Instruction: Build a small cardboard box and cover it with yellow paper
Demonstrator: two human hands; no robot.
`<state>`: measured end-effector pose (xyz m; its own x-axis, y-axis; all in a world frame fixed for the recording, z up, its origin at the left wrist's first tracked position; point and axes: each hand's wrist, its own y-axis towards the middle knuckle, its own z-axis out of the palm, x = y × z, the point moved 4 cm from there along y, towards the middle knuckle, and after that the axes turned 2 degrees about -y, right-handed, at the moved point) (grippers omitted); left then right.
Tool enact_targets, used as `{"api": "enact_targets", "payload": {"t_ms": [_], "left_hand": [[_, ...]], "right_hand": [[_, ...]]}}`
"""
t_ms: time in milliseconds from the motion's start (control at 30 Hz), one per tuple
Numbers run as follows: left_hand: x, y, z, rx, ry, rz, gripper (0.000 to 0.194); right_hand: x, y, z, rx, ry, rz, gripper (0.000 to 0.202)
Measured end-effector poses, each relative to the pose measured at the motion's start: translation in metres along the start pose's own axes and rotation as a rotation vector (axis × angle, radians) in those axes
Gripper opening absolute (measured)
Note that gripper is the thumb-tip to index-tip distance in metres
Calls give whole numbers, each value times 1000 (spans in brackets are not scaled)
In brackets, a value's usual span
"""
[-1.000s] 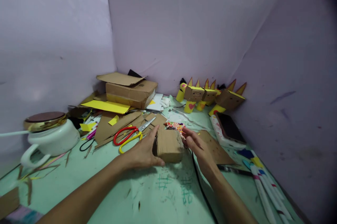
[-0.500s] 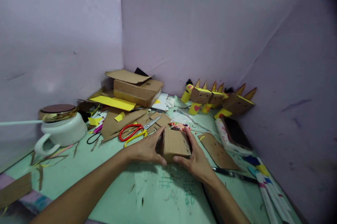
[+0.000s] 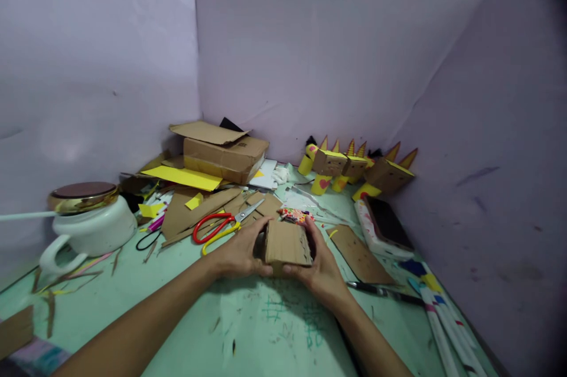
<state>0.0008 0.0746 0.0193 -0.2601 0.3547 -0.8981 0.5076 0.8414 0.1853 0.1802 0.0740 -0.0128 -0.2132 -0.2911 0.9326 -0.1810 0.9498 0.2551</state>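
Note:
A small cardboard box (image 3: pixel 287 242) with rough edges is held between my two hands, low over the green tabletop. My left hand (image 3: pixel 246 250) is closed on its left side, thumb at the near lower edge. On the opposite side my right hand (image 3: pixel 319 266) grips it, the thumb also along the near face. The far fingers of both hands are partly hidden by the box. Just left of my left hand lie scissors (image 3: pixel 230 224) with one red and one yellow handle. Behind the box sits a small colourful patterned item (image 3: pixel 296 215).
Cardboard scraps (image 3: pixel 186 214), a yellow sheet (image 3: pixel 182 176) and a larger carton (image 3: pixel 225 158) lie back left. A white lidded mug (image 3: pixel 95 226) stands left. Cardboard-and-yellow-paper figures (image 3: pixel 330 163) line the back right, near a phone (image 3: pixel 388 222), a flat cardboard piece (image 3: pixel 361 254) and markers (image 3: pixel 447 327).
The whole view has shifted slightly, so things appear a little further left. Both hands still hold the cardboard box, with its top tilted slightly differently.

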Motion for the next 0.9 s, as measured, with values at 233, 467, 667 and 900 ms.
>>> {"api": "enact_targets", "payload": {"t_ms": [233, 467, 667, 900], "left_hand": [[-10, -1, -4, -186, 69, -151, 104], [-31, -8, 1, -413, 332, -293, 100], [-33, -12, 2, -384, 377, -234, 84], [-21, -7, -11, -355, -4, -255, 59]], "right_hand": [[6, -2, -10, -99, -14, -37, 82], [22, -12, 1, -83, -294, -286, 104], [26, -16, 6, 20, -383, -375, 78], [6, -7, -2, -68, -222, -90, 56]]}}
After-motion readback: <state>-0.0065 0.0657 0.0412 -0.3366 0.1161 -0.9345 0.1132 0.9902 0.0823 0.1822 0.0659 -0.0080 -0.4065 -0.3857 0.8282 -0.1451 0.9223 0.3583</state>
